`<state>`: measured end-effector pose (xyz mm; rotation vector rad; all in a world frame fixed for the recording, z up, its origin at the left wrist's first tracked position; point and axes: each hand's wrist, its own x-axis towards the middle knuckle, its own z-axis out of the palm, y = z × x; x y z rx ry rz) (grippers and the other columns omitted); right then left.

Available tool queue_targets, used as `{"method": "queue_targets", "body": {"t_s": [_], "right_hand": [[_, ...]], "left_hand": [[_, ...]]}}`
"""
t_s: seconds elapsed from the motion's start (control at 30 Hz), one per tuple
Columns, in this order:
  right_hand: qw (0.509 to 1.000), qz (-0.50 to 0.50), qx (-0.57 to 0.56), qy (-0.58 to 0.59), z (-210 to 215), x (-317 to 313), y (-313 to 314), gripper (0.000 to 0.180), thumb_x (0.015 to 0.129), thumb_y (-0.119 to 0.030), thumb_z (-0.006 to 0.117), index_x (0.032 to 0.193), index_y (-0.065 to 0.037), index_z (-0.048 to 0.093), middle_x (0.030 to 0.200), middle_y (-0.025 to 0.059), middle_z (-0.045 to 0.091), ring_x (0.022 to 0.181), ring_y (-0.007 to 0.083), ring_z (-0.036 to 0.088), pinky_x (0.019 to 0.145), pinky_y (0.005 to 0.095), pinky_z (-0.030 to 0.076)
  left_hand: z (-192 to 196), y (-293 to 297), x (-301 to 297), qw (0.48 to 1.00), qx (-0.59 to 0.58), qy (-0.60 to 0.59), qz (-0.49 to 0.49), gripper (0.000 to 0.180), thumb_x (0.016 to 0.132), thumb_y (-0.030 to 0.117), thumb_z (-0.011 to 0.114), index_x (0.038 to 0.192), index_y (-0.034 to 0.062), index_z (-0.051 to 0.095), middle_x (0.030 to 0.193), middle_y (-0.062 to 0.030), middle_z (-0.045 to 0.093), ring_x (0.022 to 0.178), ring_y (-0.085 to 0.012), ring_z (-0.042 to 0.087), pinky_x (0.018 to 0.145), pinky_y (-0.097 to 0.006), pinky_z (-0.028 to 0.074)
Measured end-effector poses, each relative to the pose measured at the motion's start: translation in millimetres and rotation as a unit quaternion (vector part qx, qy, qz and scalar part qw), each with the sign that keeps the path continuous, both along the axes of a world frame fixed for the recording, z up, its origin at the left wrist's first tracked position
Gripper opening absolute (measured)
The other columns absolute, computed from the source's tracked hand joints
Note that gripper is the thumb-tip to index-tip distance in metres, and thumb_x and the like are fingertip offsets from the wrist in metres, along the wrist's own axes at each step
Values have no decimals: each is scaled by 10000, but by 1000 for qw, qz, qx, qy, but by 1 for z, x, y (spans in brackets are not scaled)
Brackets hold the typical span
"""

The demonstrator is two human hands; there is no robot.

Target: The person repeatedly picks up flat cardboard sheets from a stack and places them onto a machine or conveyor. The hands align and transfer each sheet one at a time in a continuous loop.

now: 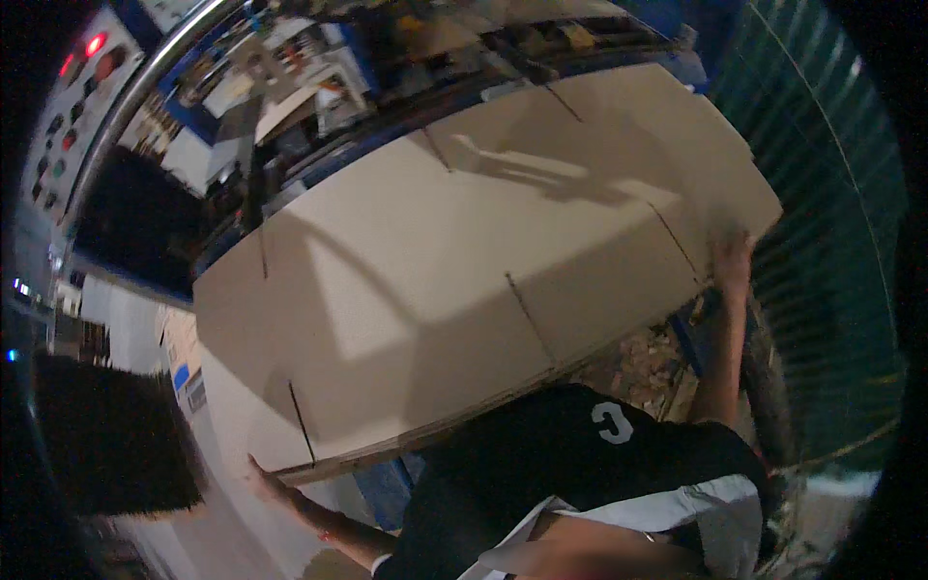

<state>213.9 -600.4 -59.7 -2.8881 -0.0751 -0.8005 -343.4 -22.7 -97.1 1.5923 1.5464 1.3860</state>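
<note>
Cardboard sheet stack (pixel 464 280) flat, held chest-high betw. 2 hands | your L hand (pixel 263 478) under near-left corner, fingers spread flat vs. edge | your R hand (pixel 732 256) clasps far-right edge | wide grip prob. keeps floppy sheets level | control panel (pixel 72 101) upper left

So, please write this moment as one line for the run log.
left hand: on lower-left corner of cardboard stack | right hand: gripping its right edge | stack: flat slotted sheets, tilted | backdrop: control panel
</note>
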Motion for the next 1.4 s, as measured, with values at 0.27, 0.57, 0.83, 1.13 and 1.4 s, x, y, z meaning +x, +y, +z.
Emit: {"method": "queue_targets", "body": {"t_s": [0.27,0.57,0.83,1.13,1.4], "right_hand": [[945,-15,312,-100,-29,36,-20,496,814,-164,594,1254,15,449,1203,180,514,1045,336,528,880,402,432],[650,199,732,-41,63,28,-29,334,826,-42,529,1158,-8,503,1056,94,581,934,196,551,809,334,443],[907,346,231,-70,41,-141,25,215,853,-37,515,1033,1,627,1085,124,617,1018,262,576,947,399,405],[801,587,-72,95,57,-142,74,333,745,-9,565,1055,-103,642,1236,77,552,1210,286,463,1023,456,343],[760,620,-104,164,51,-99,93,397,743,-74,602,1138,-112,600,1338,84,455,1277,289,372,1057,448,287]], "left_hand": [[39,-26,38,995,-48,52,74,679,840,329,615,1369,42,303,1276,-182,443,1116,-301,454,805,-354,490],[77,-34,38,933,-44,-336,-125,327,868,223,526,1086,-22,528,1064,-143,565,939,-219,570,828,-339,472],[82,-93,49,970,3,-184,-158,304,826,137,603,1070,-42,572,1083,-136,577,974,-224,551,856,-377,462],[84,-147,144,735,224,387,-510,463,760,20,529,1193,175,587,1340,-118,453,1256,-331,399,1053,-473,281],[109,-132,171,714,217,408,-527,566,719,26,573,1270,142,517,1377,-128,407,1290,-337,349,1074,-442,255]]}}
